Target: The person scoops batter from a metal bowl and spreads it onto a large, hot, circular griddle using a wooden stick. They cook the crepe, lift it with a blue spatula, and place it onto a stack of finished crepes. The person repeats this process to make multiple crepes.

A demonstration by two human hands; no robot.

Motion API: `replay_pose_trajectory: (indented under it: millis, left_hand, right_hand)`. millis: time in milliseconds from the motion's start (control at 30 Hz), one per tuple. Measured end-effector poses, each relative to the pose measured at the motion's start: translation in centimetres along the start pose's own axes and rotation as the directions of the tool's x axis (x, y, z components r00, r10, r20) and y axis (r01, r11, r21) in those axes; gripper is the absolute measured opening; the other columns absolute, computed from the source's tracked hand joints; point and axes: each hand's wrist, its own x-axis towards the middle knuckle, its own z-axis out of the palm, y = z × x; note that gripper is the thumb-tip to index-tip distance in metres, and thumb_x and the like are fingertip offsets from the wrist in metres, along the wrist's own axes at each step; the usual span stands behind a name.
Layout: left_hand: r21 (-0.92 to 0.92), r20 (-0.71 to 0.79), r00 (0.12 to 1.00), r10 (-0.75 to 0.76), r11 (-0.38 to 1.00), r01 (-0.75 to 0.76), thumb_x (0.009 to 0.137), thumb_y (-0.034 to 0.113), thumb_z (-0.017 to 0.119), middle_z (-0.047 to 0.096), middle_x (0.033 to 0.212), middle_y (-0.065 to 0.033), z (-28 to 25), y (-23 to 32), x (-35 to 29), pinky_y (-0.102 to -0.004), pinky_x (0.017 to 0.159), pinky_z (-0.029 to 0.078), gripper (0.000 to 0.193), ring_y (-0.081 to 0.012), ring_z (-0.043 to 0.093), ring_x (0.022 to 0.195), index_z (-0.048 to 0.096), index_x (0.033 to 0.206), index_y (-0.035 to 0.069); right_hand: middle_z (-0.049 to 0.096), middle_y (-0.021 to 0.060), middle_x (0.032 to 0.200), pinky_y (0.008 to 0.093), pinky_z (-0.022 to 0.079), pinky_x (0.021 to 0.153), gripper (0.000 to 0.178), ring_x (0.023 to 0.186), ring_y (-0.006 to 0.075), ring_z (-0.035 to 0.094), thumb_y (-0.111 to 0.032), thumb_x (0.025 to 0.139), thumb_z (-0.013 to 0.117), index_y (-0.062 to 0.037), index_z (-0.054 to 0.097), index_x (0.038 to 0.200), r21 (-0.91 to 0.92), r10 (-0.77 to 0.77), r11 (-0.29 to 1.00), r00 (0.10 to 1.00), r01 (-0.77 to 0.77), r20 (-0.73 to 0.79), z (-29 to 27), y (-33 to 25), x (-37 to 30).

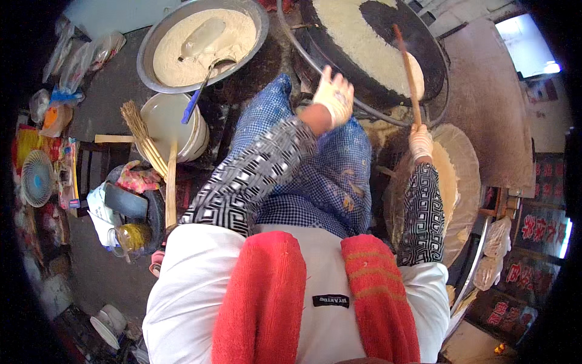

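My right hand [420, 143], in a pale glove, is closed around the lower end of a long wooden stick [407, 67]. The stick lies across a round black griddle [388, 24], beside a pale lump of batter [415, 76]. A wide curved band of batter [345, 30] covers much of the griddle, with a dark patch bare in its middle. My left hand [334, 97], also gloved and slightly blurred, is held above my blue checked apron [267, 115], near the griddle's ring-shaped rim [297, 45]. Its fingers are stretched out and hold nothing.
At the far left stands a metal basin [143, 67] of batter with a blue-handled ladle [193, 106]. Below it a white bucket [197, 139] holds liquid, a straw brush [142, 130] and a wooden paddle [171, 188]. Flat round sheets [451, 176] lie under plastic at the right.
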Motion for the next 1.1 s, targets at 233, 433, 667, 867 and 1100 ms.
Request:
replay_pose_trajectory:
  millis: [233, 433, 667, 867, 1100]
  left_hand:
    - [0.116, -0.018, 0.999, 0.044, 0.992, -0.041, 0.096, 0.013, 0.035, 0.037, 0.153, -0.0198, 2.2, 0.7, -2.2, -0.0598, 0.119, 0.009, 0.052, -0.0347, 0.027, 0.146, 0.039, 0.146, -0.004]
    - [0.187, -0.1, 0.995, 0.019, 0.982, 0.0, 0.092, 0.029, 0.047, 0.038, 0.153, -0.0216, 3.6, -1.3, -1.6, -0.0609, 0.118, 0.008, 0.063, -0.0356, 0.029, 0.146, 0.041, 0.144, -0.005]
    - [0.09, 0.009, 1.0, -0.025, 0.996, 0.024, 0.095, 0.03, 0.043, 0.038, 0.153, -0.0187, 0.4, -3.0, -1.3, -0.0632, 0.117, 0.004, 0.06, -0.0336, 0.028, 0.146, 0.039, 0.146, -0.002]
    - [0.062, -0.255, 0.966, -0.038, 0.997, 0.055, 0.083, 0.045, 0.063, 0.05, 0.14, -0.0158, 3.9, -7.1, -0.3, -0.0651, 0.113, 0.014, 0.068, -0.0334, 0.039, 0.136, 0.052, 0.133, 0.0]
    - [0.099, -0.077, 0.988, -0.134, 0.985, 0.141, 0.084, 0.042, 0.064, 0.043, 0.149, -0.0103, 1.4, -8.3, 1.0, -0.0641, 0.114, 0.015, 0.068, -0.0281, 0.034, 0.141, 0.048, 0.14, 0.007]
  right_hand:
    - [0.066, 0.0306, 0.093, 0.0594, 0.049, 0.08, 0.04, 0.092, 0.0483, 0.064, -0.045, 0.098, 0.047, -0.0062, 0.055, 0.106, -0.065, -0.096, 0.993, 0.99, 0.103, 0.108, -2.6, -1.8, -1.5]
    - [0.068, 0.0281, 0.095, 0.056, 0.052, 0.077, 0.039, 0.089, 0.0462, 0.066, -0.039, 0.1, 0.045, -0.0022, 0.056, 0.106, 0.007, 0.033, 0.999, 0.999, -0.033, 0.037, -2.4, 0.1, 1.1]
    - [0.069, 0.0264, 0.095, 0.0553, 0.049, 0.084, 0.037, 0.094, 0.0448, 0.065, -0.038, 0.097, 0.048, -0.0038, 0.059, 0.106, 0.057, 0.11, 0.992, 0.992, -0.113, 0.064, -1.8, 1.3, -1.5]
    - [0.068, 0.0253, 0.095, 0.0532, 0.051, 0.08, 0.035, 0.093, 0.0431, 0.065, -0.037, 0.097, 0.049, -0.0047, 0.059, 0.103, 0.242, -0.078, 0.968, 0.995, 0.06, 0.064, -2.5, -0.5, -0.7]
    - [0.07, 0.0214, 0.086, 0.0492, 0.056, 0.071, 0.037, 0.081, 0.0376, 0.07, -0.038, 0.097, 0.049, -0.0025, 0.06, 0.097, 0.186, -0.04, 0.981, 0.991, 0.063, -0.126, -1.5, 1.8, -0.7]
